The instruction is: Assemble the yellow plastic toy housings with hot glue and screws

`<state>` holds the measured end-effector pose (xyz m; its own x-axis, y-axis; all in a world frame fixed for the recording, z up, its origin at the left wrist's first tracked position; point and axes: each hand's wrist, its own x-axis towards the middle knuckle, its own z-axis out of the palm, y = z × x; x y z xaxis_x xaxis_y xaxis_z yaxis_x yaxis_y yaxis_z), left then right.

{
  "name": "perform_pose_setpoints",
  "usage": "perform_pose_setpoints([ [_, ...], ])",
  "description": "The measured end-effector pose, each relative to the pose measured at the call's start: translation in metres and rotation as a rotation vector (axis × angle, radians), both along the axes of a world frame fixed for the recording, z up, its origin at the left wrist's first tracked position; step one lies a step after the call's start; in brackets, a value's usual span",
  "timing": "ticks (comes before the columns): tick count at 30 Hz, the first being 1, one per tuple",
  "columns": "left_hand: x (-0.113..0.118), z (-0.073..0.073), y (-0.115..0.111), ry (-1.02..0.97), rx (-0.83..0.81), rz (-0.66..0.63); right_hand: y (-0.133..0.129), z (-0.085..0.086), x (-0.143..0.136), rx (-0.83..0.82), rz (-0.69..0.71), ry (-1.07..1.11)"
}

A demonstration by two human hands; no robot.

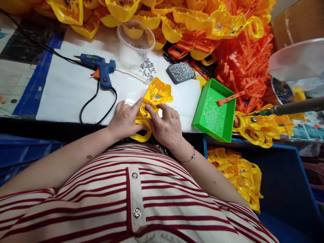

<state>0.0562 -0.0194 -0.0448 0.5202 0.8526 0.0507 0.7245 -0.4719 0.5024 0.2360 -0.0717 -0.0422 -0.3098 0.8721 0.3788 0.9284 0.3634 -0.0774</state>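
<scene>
A yellow plastic shell (160, 91) with thin wires and a small circuit board inside lies at the table's front edge, its looped handle toward my body. My left hand (126, 118) grips it from the left, the thumb by the handle and the index finger along the shell. On its right side, my right hand (165, 125) presses fingertips onto the wired part near the middle, with the other fingers curled. What sits under the fingertips is partly hidden. Loose screws (147, 69) are scattered just beyond the shell.
A blue glue gun (101, 69) with a black cord lies left. Behind are a clear tub (121, 44) and a black tray of screws (181, 72). A green basket (199, 113) holding an orange strip stands right. Yellow shells and orange parts (250, 67) pile up behind; a blue bin (280, 152) is lower right.
</scene>
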Motion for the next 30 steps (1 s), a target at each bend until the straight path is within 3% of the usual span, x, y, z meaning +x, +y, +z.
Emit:
perform_pose_setpoints([
  [3, 0.000, 0.002, 0.000, 0.011, -0.014, 0.002, 0.013, -0.001, 0.000, 0.115, -0.079, 0.084],
  [6, -0.001, 0.002, 0.001, 0.017, -0.030, 0.000, 0.029, -0.005, 0.003, 0.088, -0.134, 0.188],
  [11, -0.002, 0.002, 0.001, 0.035, -0.038, -0.001, 0.048, -0.003, 0.007, -0.073, 0.024, 0.190],
  [16, -0.003, 0.000, 0.001, 0.026, -0.031, -0.012, 0.054, 0.013, 0.011, -0.053, 0.066, 0.204],
  [23, -0.002, 0.002, 0.002, 0.027, -0.038, -0.001, 0.061, 0.032, 0.011, -0.127, 0.226, -0.072],
  [30, -0.001, 0.004, 0.000, 0.027, -0.076, 0.008, 0.064, 0.025, 0.018, -0.116, 0.148, 0.069],
])
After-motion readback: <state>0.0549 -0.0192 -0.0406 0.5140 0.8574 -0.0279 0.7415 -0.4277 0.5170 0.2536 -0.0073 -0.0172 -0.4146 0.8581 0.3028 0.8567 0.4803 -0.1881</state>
